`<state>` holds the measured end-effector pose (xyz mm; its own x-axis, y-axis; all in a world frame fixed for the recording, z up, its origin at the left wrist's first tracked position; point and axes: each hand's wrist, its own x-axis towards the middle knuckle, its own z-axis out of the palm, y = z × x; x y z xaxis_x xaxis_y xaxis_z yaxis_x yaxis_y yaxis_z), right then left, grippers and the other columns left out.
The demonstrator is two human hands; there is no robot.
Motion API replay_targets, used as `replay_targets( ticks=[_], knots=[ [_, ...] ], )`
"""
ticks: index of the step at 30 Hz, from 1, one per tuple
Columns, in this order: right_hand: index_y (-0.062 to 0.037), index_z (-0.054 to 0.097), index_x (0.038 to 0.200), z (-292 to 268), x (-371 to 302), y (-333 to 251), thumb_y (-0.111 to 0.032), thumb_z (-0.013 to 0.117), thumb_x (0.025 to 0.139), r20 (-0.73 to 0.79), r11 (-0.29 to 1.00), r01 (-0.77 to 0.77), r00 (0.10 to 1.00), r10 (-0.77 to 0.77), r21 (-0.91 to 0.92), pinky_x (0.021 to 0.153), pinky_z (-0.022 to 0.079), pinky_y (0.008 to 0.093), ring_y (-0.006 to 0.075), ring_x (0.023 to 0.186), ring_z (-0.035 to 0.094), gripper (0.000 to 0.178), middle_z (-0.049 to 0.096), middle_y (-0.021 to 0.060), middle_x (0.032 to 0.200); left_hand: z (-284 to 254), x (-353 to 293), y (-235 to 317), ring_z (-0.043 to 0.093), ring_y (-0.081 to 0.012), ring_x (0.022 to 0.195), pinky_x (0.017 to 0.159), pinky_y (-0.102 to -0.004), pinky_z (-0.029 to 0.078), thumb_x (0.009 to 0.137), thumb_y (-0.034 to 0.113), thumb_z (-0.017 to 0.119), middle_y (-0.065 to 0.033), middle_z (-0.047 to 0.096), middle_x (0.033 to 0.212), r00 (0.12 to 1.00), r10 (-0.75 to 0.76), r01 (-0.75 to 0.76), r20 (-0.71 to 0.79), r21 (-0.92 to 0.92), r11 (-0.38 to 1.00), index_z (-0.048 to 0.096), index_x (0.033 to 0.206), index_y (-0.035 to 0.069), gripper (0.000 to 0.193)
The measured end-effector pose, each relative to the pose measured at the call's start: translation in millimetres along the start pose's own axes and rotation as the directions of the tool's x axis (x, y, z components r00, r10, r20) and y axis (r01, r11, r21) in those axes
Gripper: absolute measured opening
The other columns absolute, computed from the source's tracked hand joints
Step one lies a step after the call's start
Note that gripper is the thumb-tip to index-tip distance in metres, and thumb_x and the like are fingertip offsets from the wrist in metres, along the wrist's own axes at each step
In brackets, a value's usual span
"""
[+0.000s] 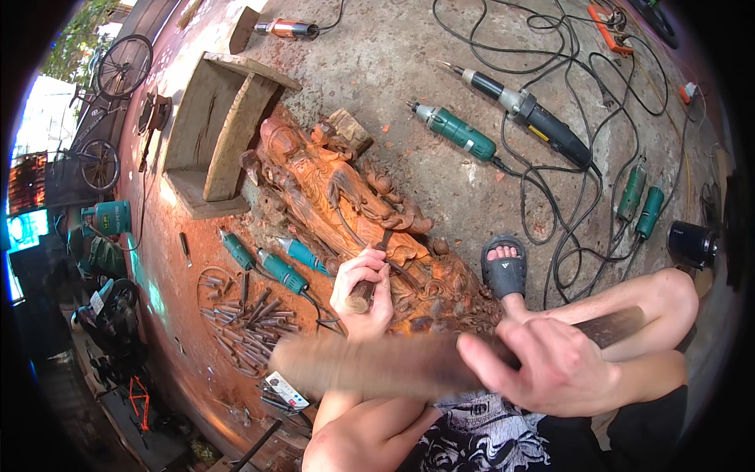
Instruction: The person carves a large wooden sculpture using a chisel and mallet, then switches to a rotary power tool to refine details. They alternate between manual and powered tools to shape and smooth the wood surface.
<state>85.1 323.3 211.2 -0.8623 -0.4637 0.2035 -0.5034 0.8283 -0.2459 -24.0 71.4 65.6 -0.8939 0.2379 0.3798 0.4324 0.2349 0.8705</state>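
Observation:
A carved reddish-brown wooden statue [334,185], a robed figure, lies tilted on the ground before me. My left hand [370,303] is closed round a wood chisel [359,299], its round butt toward me and its blade pointing at the carved robe. Whether the edge touches the wood is hard to tell. My right hand [554,366] grips a long wooden mallet [377,366], held crosswise above my lap. The mallet's thick end, blurred by motion, is to the left, just below the left hand, and hides part of my legs and the statue's lower end.
Many loose chisels [250,322] lie heaped at the left, near teal power tools [283,271]. A wooden stool-like frame [228,130] stands by the statue's head. Rotary grinders [456,132] and tangled black cables [543,181] spread over the floor at right. My sandalled foot [505,267] rests beside the statue.

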Motion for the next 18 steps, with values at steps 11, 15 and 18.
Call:
replay_targets(
  ticks=[11,15,18],
  knots=[
    [-0.0156,0.054,0.149,-10,-7,16,-0.019,0.061,0.088,0.208,0.997,-0.051,0.977,0.038,0.058,0.053,0.052,0.0272,0.0236,0.069,0.064,0.061,0.051,0.0068,0.083,2,-25,7,0.074,-0.0333,0.111,0.103,-0.0504,0.057,0.088,-0.013,0.076,-0.0143,0.075,0.098,0.994,0.048,-0.033,0.094,-0.157,0.987,0.057,0.085,0.005,0.026],
    [-0.0172,0.057,0.147,-3,-9,19,-0.018,0.063,0.084,0.158,0.993,-0.019,0.987,0.001,0.115,0.056,0.054,0.0271,0.0213,0.071,0.065,0.063,0.057,0.0075,0.088,-2,-5,20,0.074,-0.0328,0.111,0.101,-0.0482,0.057,0.086,-0.013,0.077,-0.0158,0.075,0.1,0.994,-0.101,0.097,-0.048,-0.072,0.993,0.059,0.084,0.001,0.023],
    [-0.0204,0.065,0.139,-3,-12,19,-0.014,0.067,0.08,0.189,0.985,-0.054,0.982,0.023,0.161,0.057,0.052,0.0244,0.0142,0.068,0.063,0.059,0.069,0.011,0.099,-1,-1,18,0.072,-0.0345,0.109,0.103,-0.0499,0.055,0.086,-0.018,0.072,-0.0181,0.073,0.103,0.992,-0.12,0.12,0.042,0.012,0.993,0.059,0.092,0.0,0.023]
  ],
)
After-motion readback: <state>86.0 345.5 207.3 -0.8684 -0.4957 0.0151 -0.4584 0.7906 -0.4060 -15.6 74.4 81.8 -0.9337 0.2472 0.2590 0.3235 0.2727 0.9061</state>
